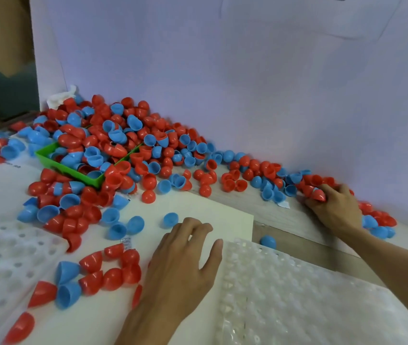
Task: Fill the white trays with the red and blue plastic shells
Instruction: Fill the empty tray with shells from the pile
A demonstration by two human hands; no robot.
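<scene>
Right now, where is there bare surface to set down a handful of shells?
Free: the white sheet between the left hand and the shell pile, and the wooden strip left of the right hand. Crowded: around the green bin and along the wall.

My right hand (334, 207) reached to table's (285, 210) far edge by wall (247, 70), fingers curled round red shell (318, 194). My left hand (180, 260) lay flat on white sheet (222, 215), thumb touching near tray (310, 300). Shell heap (123, 135) buried green bin (73, 170) toward far left corner. Second tray (3, 257) at left edge.
</scene>
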